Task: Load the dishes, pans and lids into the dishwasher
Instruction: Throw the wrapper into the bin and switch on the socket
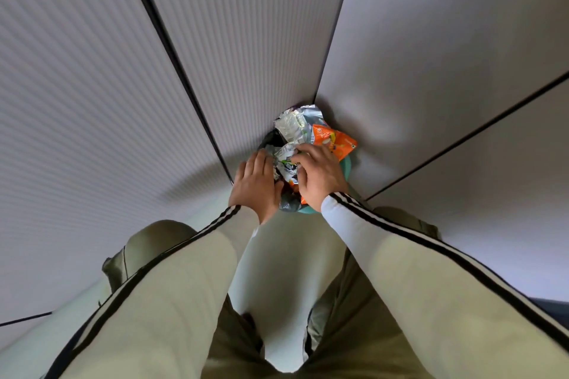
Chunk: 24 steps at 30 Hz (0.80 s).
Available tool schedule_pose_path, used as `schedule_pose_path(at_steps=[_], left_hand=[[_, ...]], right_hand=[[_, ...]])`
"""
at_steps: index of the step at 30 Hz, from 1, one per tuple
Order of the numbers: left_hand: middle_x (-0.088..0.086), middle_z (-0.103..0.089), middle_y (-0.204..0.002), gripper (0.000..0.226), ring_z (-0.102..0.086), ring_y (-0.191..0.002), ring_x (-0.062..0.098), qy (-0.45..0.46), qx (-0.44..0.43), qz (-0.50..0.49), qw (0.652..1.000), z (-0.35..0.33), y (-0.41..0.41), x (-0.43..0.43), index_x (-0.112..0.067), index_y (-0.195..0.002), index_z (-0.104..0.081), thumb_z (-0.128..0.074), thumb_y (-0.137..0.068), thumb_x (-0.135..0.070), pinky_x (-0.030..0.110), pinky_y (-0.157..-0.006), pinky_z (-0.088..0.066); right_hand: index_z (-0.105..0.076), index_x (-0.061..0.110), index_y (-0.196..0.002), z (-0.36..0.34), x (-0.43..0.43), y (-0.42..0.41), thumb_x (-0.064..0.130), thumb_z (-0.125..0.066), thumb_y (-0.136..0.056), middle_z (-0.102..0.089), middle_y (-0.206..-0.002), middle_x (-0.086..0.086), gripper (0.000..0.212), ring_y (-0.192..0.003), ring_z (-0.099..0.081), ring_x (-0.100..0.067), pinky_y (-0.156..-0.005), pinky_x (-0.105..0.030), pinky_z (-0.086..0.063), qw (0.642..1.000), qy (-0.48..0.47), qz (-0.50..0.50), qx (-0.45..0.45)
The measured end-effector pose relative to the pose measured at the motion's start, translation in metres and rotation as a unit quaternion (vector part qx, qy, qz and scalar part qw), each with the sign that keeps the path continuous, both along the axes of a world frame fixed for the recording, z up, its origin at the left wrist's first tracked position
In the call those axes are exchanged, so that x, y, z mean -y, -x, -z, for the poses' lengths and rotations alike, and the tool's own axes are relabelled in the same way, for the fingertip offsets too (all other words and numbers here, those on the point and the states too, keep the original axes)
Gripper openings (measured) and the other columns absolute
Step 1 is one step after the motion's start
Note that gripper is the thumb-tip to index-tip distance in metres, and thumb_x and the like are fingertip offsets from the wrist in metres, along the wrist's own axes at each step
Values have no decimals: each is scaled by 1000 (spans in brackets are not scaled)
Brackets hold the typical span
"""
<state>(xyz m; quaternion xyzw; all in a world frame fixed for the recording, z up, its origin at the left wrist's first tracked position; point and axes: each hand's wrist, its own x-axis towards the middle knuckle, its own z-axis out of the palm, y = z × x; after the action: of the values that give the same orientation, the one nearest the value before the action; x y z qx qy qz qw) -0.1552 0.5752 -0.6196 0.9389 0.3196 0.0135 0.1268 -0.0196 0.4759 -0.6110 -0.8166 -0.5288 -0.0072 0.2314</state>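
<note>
I look straight down at a small teal bin (pixel 347 168) on the floor in a corner, lined with a dark bag (pixel 288 204) and overfull with crumpled silver foil wrappers (pixel 292 124) and an orange snack packet (pixel 337 140). My left hand (pixel 257 183) lies flat on the bin's left side, fingers straight, pressing on the bag and wrappers. My right hand (pixel 320 175) rests on top of the rubbish with fingers bent over a silver wrapper (pixel 284 163). No dishes, pans, lids or dishwasher are in view.
Ribbed pale cabinet fronts (pixel 107 101) rise at the left and centre, split by a dark gap (pixel 172 52). A smooth panel (pixel 446 55) closes the right side. My legs in olive trousers (pixel 240 341) stand on the pale floor (pixel 286 271).
</note>
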Motion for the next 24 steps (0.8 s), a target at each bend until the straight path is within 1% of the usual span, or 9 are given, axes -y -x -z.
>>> schedule_pose_path(at_steps=[2,4,6,9,13,14,16,18,24], left_hand=[[15,-34,-154,64,-29,-144,33,9,-19,10,1000,-8,7,3,-4,-146,-38,-51,-93,-38,45,-117,-23],[14,-30,-157,65,-23,-146,32,19,-48,19,999,-31,16,7,-5,-148,-34,-46,-94,-40,45,-119,-19],[13,-25,-159,66,-17,-148,30,27,-70,28,997,-67,22,12,-5,-150,-30,-40,-96,-42,45,-121,-16],[10,-16,-162,68,-8,-151,26,53,-100,37,993,-135,30,18,-7,-154,-22,-38,-99,-44,44,-123,-9],[11,-13,-163,68,-5,-151,27,61,-128,73,987,-241,33,28,-7,-155,-16,-35,-101,-44,45,-123,-8],[11,-11,-163,68,-4,-151,27,67,-133,82,985,-268,32,31,-7,-155,-14,-34,-101,-44,45,-123,-7],[12,-10,-164,69,-2,-151,27,73,-134,99,983,-321,30,39,-7,-155,-12,-34,-101,-44,44,-123,-5],[11,-12,-163,69,-4,-151,27,67,-125,117,983,-370,30,48,-7,-155,-13,-35,-101,-44,45,-123,-7],[7,-1,-165,70,1,-152,24,62,-124,194,971,-479,25,85,-11,-157,-4,-30,-103,-46,42,-124,-3]], right_hand=[[-68,12,-103,-10,8,6,12,-51,-83,-62,-121,-4,26,-108,-55,-32,-91,-46,-47,1000,10,5,-10],[-68,12,-102,-30,17,13,15,-50,-85,-61,-121,-6,24,-109,-55,-32,-93,-47,-46,999,24,8,-25],[-68,14,-102,-65,27,20,14,-55,-84,-61,-125,-5,22,-114,-54,-30,-95,-44,-46,997,53,25,-43],[-67,17,-105,-133,43,29,15,-61,-84,-58,-134,-4,22,-122,-49,-26,-94,-38,-43,992,99,45,-61],[-66,21,-116,-240,63,37,22,-53,-89,-54,-141,-5,30,-130,-46,-27,-101,-41,-43,982,147,75,-89],[-66,21,-119,-269,67,39,22,-51,-91,-52,-143,-4,31,-132,-44,-27,-104,-41,-41,978,157,88,-104],[-61,22,-129,-322,79,44,24,-47,-96,-44,-150,-1,36,-138,-36,-24,-111,-40,-31,968,174,119,-135],[-56,22,-135,-373,93,50,25,-43,-99,-38,-155,1,39,-142,-31,-21,-114,-39,-26,961,176,154,-144],[-51,18,-140,-477,147,72,22,-46,-97,-37,-156,-3,43,-143,-32,-24,-115,-41,-31,945,151,248,-151]])
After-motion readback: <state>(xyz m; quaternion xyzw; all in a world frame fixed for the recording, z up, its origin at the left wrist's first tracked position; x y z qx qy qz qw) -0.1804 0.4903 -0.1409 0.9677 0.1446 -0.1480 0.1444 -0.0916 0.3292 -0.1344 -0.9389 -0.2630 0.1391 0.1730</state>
